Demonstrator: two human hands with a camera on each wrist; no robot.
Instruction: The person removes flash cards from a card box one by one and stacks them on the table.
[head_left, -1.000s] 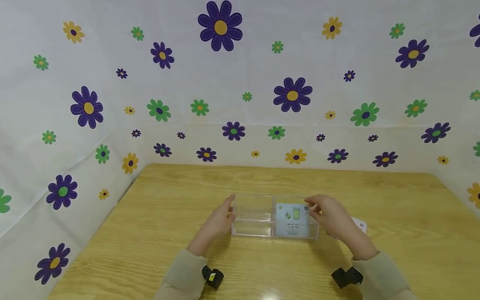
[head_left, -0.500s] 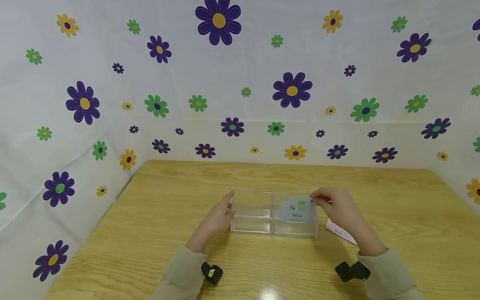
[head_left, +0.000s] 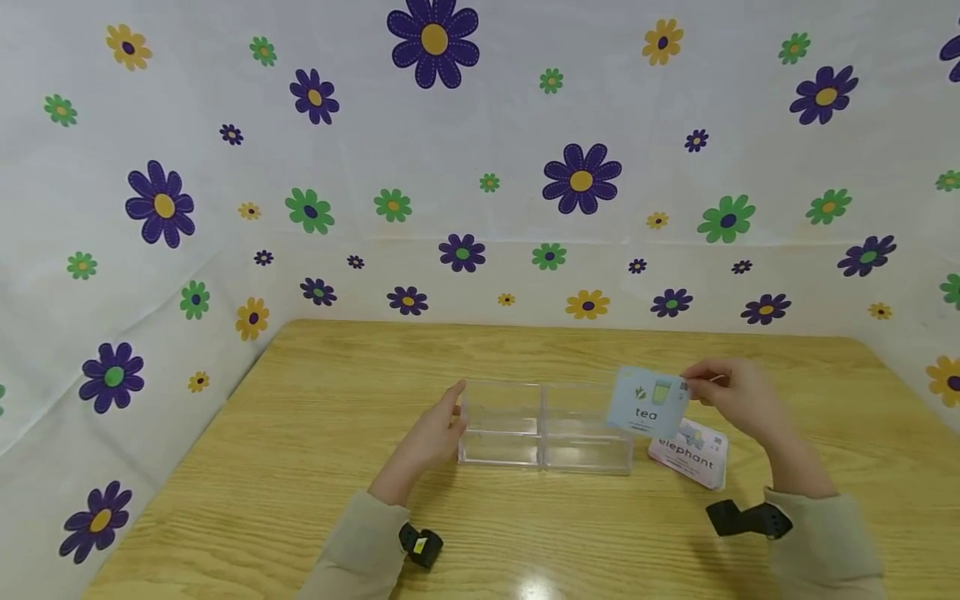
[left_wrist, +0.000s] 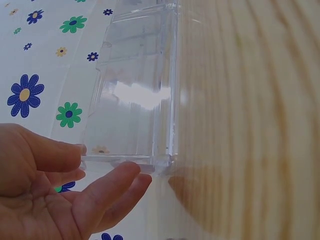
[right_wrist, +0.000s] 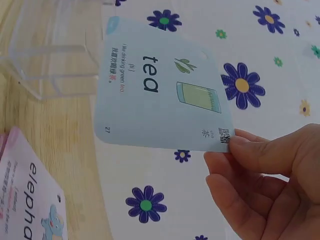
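Observation:
In the head view my right hand [head_left: 738, 396] pinches the top right corner of a light blue "tea" flashcard [head_left: 647, 400]. The card, printed with leaves and a glass of green drink, hangs tilted over the right end of a clear plastic box [head_left: 501, 450], overlapping a pink "elephant" flashcard [head_left: 686, 458] on the table. Thumb and fingertips meet at the printed square code in the right wrist view. My left hand [head_left: 423, 442] rests its extended fingertips against the box's left end; the left wrist view has these fingers [left_wrist: 112, 187] right at the end wall.
The box has two side-by-side sections, each crossed by a ledge, standing on a wood-grain table [head_left: 337, 392]. Behind and at the sides hangs a white cloth [head_left: 360, 158] with flowers. Black wrist straps [head_left: 750, 518] sit at both sleeves.
My right hand has drawn the tea card up out of the box's right section and moved it right, uncovering part of the elephant card. My left hand has stayed at the box's left end.

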